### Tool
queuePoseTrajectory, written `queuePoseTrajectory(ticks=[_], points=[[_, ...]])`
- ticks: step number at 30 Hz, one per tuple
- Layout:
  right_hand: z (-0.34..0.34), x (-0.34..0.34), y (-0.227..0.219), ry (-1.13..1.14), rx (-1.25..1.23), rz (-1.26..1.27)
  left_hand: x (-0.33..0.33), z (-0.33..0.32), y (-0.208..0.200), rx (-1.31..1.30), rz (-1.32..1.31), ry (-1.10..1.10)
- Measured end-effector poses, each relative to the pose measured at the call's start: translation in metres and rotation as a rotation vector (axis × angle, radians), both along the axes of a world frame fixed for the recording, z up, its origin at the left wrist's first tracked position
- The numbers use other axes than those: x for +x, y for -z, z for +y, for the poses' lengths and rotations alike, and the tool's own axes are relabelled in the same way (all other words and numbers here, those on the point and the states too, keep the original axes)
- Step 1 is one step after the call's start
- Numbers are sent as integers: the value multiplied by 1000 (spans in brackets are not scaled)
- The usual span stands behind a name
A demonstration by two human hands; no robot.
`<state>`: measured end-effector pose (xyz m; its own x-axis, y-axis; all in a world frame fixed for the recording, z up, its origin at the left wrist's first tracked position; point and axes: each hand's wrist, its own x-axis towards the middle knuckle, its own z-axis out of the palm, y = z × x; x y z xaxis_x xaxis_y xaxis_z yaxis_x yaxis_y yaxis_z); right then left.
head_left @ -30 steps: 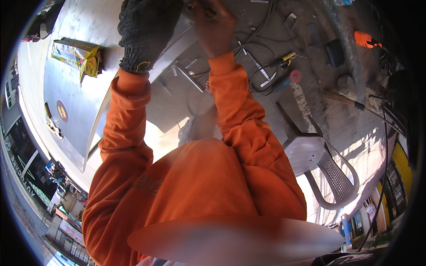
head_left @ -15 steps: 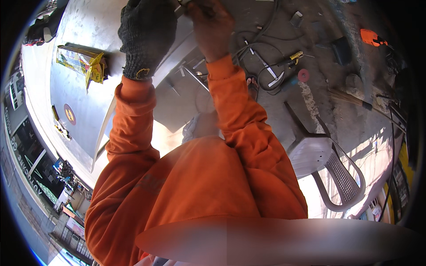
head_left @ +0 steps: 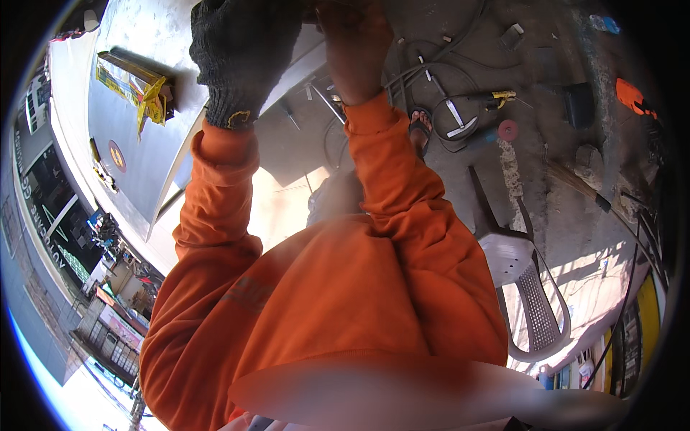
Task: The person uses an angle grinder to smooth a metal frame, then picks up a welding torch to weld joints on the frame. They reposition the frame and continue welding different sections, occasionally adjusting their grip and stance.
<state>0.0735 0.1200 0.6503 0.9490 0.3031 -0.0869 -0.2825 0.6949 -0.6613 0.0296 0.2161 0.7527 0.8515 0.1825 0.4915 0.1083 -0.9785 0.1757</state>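
Note:
My left hand, in a dark knitted glove, is raised at the top edge of the view. Its fingers run out of the picture. Close beside it on the right is my bare right hand, fingers curled in toward the glove. Whatever sits between the two hands is dark and cut off by the frame, so I cannot make it out. Both arms reach up in orange sleeves. Left of the glove, a torn yellow packet lies on a large pale metal surface.
On the floor to the right lie cables, a white T-shaped metal tool, a yellow-handled tool and a pink disc. A plastic chair lies right of my arm. Farther right are a broom and an orange object.
My hands have shifted slightly right and higher, and the small light-coloured piece between them has gone out of sight. The view has turned a little, showing a sandalled foot more fully.

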Motion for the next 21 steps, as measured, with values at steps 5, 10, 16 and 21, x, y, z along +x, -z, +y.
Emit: queuePoseTrajectory(ticks=[5,10,16,21], points=[[-7,10,8,51,-369,-386,-4,6,6,47,22,9],[-9,19,1,103,-618,-666,0,-1,1,118,15,59],[-15,26,-4,99,-719,-853,-2,-3,-7,24,47,27],[-9,18,-9,-185,-286,-149,-6,-1,-4,-32,50,43]])
